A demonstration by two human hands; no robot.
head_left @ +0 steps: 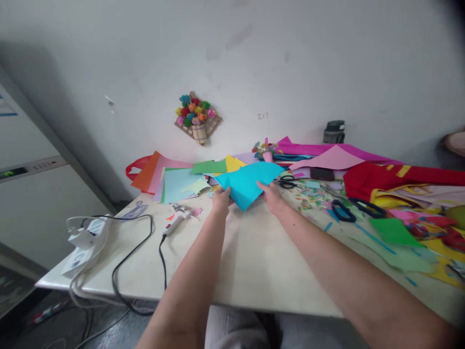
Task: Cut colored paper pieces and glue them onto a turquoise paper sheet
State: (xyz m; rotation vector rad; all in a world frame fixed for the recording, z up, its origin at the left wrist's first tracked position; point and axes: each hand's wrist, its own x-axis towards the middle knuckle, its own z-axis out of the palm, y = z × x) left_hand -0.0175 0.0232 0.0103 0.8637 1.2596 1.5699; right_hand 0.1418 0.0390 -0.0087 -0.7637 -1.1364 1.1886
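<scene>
A bright blue sheet of paper (247, 183) is held up over the middle of the table, one corner pointing down toward me. My left hand (221, 199) grips its left edge, thumb on top. At the right edge my right hand (271, 195) pinches it the same way; the fingers underneath are hidden. Beyond the sheet lie a green paper (209, 167) and a yellow paper (234, 164). A pair of black-handled scissors (286, 182) rests just right of the blue sheet.
A glue gun (174, 223) with a black cord lies left of my arms, near a white power strip (87, 242). Large scissors (343, 211), paper scraps (314, 196) and a green square (394, 231) cover the right side. A dark bottle (334, 132) stands by the wall.
</scene>
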